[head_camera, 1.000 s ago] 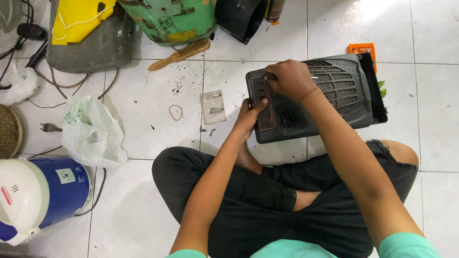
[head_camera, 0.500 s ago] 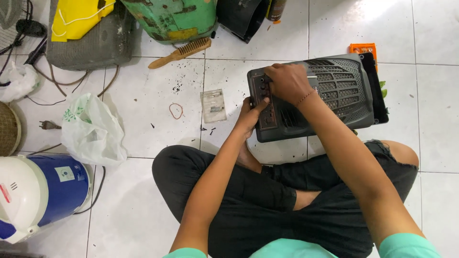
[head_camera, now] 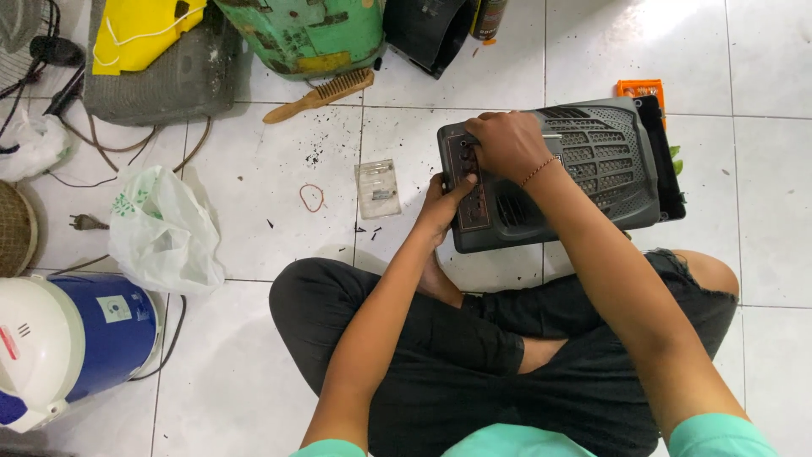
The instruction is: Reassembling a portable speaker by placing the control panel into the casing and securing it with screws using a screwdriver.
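My left hand (head_camera: pixel 441 206) grips the grey vented housing's (head_camera: pixel 592 169) left edge on the floor (head_camera: pixel 254 169); right hand (head_camera: pixel 507 144) curls over its top, fingers closed.

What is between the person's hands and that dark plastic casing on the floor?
Nothing visible. The left hand grips the casing's near edge, and the right hand rests on top of it.

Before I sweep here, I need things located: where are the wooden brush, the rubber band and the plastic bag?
wooden brush (head_camera: pixel 326 91), head view, on its bristle head.
rubber band (head_camera: pixel 311 198), head view, on the loop's edge.
plastic bag (head_camera: pixel 161 230), head view, on its crumpled middle.
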